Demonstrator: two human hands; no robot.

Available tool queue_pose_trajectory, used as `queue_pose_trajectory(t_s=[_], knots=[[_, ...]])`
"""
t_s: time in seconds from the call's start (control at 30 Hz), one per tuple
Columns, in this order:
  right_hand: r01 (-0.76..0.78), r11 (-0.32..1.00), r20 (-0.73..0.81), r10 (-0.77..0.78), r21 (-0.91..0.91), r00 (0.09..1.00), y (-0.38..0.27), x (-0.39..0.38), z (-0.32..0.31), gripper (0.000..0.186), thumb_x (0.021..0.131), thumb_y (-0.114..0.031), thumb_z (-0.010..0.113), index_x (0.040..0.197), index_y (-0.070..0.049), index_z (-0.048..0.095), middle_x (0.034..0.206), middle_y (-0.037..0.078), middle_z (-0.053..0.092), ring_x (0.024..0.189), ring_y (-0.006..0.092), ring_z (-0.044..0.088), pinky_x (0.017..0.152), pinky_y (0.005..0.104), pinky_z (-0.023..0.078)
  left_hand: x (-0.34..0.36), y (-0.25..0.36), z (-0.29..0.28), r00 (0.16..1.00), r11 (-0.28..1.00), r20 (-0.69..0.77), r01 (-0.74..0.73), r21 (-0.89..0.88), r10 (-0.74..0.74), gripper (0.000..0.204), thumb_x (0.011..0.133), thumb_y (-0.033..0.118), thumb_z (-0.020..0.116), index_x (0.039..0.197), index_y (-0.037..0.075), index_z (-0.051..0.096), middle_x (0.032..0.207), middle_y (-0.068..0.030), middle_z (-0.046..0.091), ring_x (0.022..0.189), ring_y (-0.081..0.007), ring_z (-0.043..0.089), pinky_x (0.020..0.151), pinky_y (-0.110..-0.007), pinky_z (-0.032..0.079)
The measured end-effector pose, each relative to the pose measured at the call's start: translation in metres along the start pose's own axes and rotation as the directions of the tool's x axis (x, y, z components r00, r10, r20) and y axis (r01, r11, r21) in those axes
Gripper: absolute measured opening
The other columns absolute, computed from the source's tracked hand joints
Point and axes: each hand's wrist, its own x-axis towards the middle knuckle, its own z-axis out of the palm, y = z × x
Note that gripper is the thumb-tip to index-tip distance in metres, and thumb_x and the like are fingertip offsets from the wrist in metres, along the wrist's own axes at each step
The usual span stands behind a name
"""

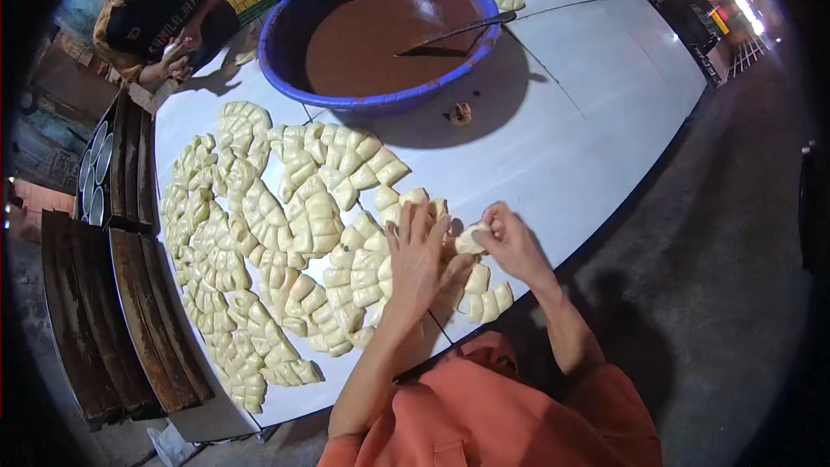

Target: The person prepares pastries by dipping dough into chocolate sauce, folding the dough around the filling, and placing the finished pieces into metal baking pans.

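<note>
My left hand [418, 258] lies over the pale dough pieces near the table's front edge, fingers stretched out and touching the dough. To its right, my right hand [512, 244] pinches a small piece of pale dough [471, 239] between thumb and fingers. More cut dough pieces [488, 294] lie just below that piece. Left of my hands, rows of plump cream-coloured dough pieces [313, 223] spread across the white table [553, 156]. Whatever lies under my left palm is hidden.
Beyond the dough stands a large blue basin [380, 102] of thick brown paste [372, 43], a dark long-handled utensil [458, 32] resting in it. A small brown-stained lump [461, 114] sits beside it. Dark metal pans [91, 311] line the left. Another person [177, 9] works at the far left.
</note>
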Motion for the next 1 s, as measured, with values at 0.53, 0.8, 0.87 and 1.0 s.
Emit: queue_pose_trajectory(t_s=[0.53,0.8,0.87,1.0], knots=[[0.022,0.694,-0.149,0.124,0.719,0.981,-0.049,-0.005,-0.057,0.028,0.095,-0.009,0.056,0.119,0.006,0.057,0.097,0.012,0.067,0.089,0.0207,0.068,0.077,0.0343,0.057,0.016,0.016,-0.021,0.995,0.994,-0.023,-0.101,-0.032,0.100,0.065,0.076,0.037,0.080,0.129,0.008,0.059,0.141,-0.0167,0.048,0.133,-0.0354,0.042,0.108,-0.058,0.030],[0.009,0.863,-0.117,0.058,0.504,0.991,-0.059,0.012,-0.006,0.020,0.092,-0.008,0.065,0.110,0.001,0.061,0.096,0.007,0.068,0.085,0.0113,0.064,0.075,0.0254,0.056,0.034,0.015,-0.048,0.955,0.471,0.208,0.286,-0.835,-0.210,0.022,0.092,0.013,0.068,0.107,-0.002,0.069,0.088,-0.0050,0.072,0.080,-0.0089,0.064,0.074,-0.025,0.052],[0.219,0.929,-0.264,-0.140,0.298,0.954,-0.055,0.022,0.004,0.018,0.093,-0.011,0.066,0.107,0.000,0.063,0.100,0.005,0.067,0.090,0.0089,0.060,0.078,0.0235,0.053,0.035,0.009,-0.048,0.954,0.501,0.167,0.275,-0.820,-0.250,0.022,0.091,0.013,0.069,0.106,-0.002,0.069,0.089,-0.0062,0.072,0.080,-0.0087,0.064,0.073,-0.024,0.052],[0.158,0.858,-0.195,-0.069,0.489,0.978,-0.066,0.026,0.010,0.017,0.091,-0.006,0.067,0.106,0.000,0.062,0.103,0.005,0.065,0.093,0.0089,0.059,0.081,0.0248,0.050,0.038,0.012,-0.056,0.931,0.367,0.118,0.250,-0.896,-0.346,0.022,0.091,0.013,0.069,0.106,-0.002,0.069,0.090,-0.0057,0.071,0.080,-0.0100,0.065,0.072,-0.024,0.053]])
